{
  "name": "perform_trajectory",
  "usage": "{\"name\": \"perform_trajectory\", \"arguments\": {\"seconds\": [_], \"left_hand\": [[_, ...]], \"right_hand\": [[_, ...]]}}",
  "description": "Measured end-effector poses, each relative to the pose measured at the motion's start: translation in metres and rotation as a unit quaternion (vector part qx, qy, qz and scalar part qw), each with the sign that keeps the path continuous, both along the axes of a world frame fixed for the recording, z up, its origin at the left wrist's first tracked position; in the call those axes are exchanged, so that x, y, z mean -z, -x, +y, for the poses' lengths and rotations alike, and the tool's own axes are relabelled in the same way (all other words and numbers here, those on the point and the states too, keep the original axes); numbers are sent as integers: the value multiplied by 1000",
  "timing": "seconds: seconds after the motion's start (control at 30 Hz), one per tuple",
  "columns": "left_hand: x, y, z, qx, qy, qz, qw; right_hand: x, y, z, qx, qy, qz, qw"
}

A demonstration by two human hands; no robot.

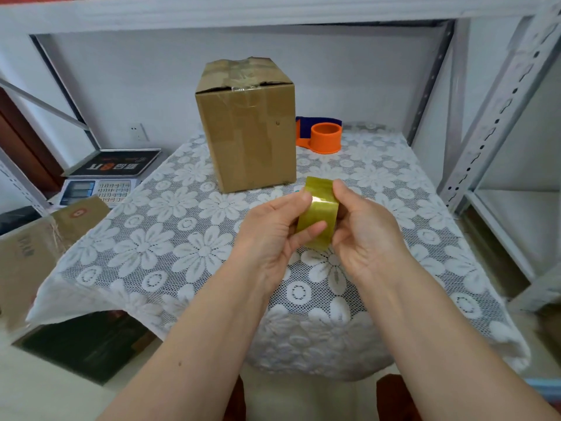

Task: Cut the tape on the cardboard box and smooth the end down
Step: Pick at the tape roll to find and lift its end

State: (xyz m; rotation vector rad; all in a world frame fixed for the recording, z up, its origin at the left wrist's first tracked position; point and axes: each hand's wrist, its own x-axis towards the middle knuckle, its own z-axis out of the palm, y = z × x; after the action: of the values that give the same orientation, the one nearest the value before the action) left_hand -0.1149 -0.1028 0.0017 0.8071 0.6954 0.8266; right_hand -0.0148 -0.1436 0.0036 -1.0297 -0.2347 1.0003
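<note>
A roll of yellowish clear packing tape [318,212] sits just right of the frame's centre, held in the air above the surface between both hands. The left hand [273,226] grips its near side, thumb across the front and a fingertip on the glossy top. The right hand [364,226] clasps the far side, its index finger curled over the upper edge. The fingers seem to be feeling for the loose tape end, though no free end is visible.

The roll looks light and stiff, but its film is probably slick, thin and sticky, likely to cling to itself; holding the roll by its edges and the strip by its corner seems safest.

Above the hands, in the upper middle of the frame, a tall brown cardboard box [246,126] stands upright on the white floral lace cloth [188,238] that covers the surface. Its flaps are closed and wrinkled clear tape crosses the top and runs down the front; its contents are hidden. It looks light and easily dented.

Just right of the box, an orange and blue tape dispenser [321,136] rests with an empty spool.
</note>
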Motion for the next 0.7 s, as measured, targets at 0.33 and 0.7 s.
{"name": "perform_trajectory", "arguments": {"seconds": [0.33, 0.7], "left_hand": [[-4, 4, 4, -18, 5, -93, 995], [1, 7, -2, -2, -192, 103, 976]], "right_hand": [[-1, 1, -3, -94, -53, -220, 970], [1, -3, -4, -51, -72, -129, 988]]}}
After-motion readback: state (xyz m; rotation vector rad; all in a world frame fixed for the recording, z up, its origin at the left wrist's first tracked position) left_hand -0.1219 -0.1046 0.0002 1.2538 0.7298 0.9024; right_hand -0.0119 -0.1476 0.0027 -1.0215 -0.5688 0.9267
